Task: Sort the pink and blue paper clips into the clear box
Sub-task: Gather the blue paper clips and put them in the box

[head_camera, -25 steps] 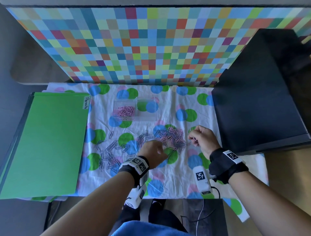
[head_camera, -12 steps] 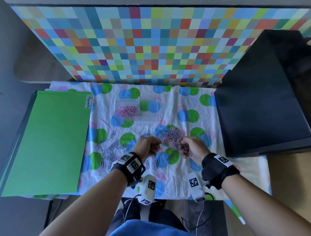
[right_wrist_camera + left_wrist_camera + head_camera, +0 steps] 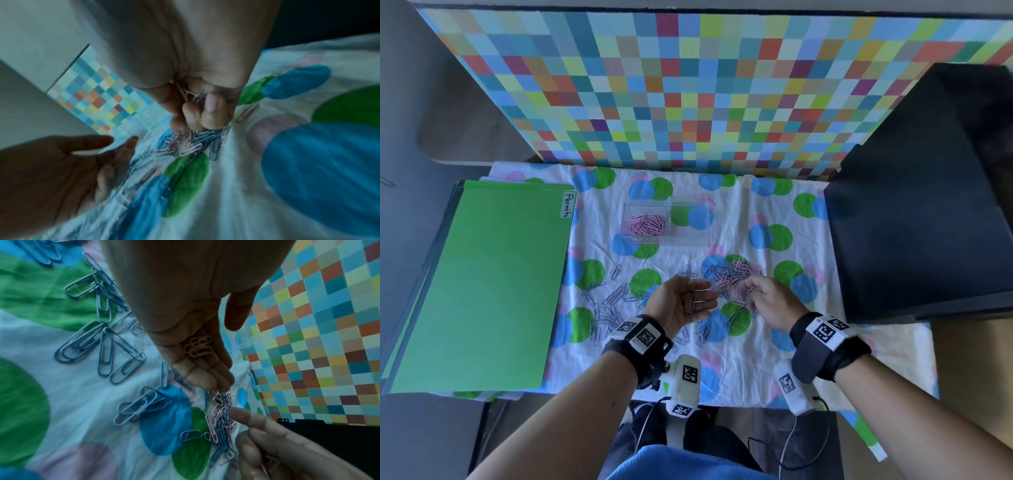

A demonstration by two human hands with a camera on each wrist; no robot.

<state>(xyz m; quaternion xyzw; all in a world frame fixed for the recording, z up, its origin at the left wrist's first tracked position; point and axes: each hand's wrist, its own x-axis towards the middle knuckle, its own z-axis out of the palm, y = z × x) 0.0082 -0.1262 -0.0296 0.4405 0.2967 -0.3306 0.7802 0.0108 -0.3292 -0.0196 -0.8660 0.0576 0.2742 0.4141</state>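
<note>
My left hand (image 3: 685, 301) lies palm up with straight fingers, and a few pink paper clips (image 3: 198, 345) rest on it. My right hand (image 3: 763, 296) has its fingers curled round several pink clips (image 3: 188, 94) and reaches into the mixed pile of pink and blue clips (image 3: 732, 274) on the spotted cloth. A separate spread of blue clips (image 3: 613, 301) lies left of my left hand. The clear box (image 3: 688, 240) stands further back, with pink clips (image 3: 647, 224) in its left compartment; nothing shows in its right compartment.
A green folder (image 3: 482, 284) labelled "Permits" covers the left of the table. A black box (image 3: 921, 212) stands at the right edge. A checkered board (image 3: 688, 85) rises behind the cloth (image 3: 739, 359).
My left hand has turned palm up and opened, showing pink clips on it. My right hand has moved left into the mixed pile, close to the left hand.
</note>
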